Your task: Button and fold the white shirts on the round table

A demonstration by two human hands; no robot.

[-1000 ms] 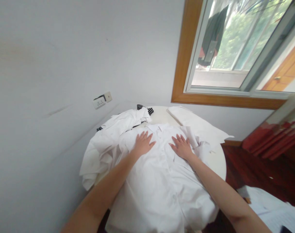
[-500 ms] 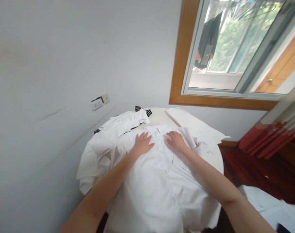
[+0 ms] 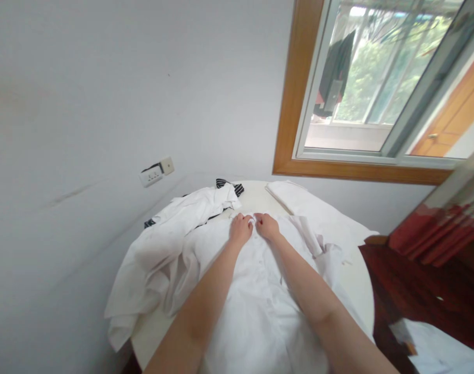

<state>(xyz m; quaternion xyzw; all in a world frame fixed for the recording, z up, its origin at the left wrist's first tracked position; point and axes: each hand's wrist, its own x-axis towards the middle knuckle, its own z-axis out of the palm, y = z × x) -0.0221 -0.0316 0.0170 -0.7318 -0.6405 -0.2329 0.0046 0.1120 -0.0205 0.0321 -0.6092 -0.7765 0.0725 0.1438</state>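
Observation:
A white button-up shirt (image 3: 260, 280) lies spread over the round table (image 3: 357, 275), its buttoned front facing up and its collar at the far end. At the collar, my left hand (image 3: 241, 228) has its fingers curled and pinched on the left side of the cloth. My right hand (image 3: 267, 226) pinches the other side of the collar, close beside it. The fingertips of both hands nearly meet, and the exact bit of collar between them is partly hidden. Sleeves lie crumpled out to both sides.
More white clothing (image 3: 206, 202) is heaped on the table's left, near a black-and-white striped cloth (image 3: 239, 189). A folded white garment (image 3: 315, 205) rests at the back right. Around stand a wall with a socket (image 3: 151, 175), a wood-framed window (image 3: 291, 93) and a red-and-cream curtain (image 3: 435, 228).
Both hands have moved inward and slightly up the shirt to the collar. Their fingers, spread flat on the chest before, are now curled and pinching. The view has shifted slightly.

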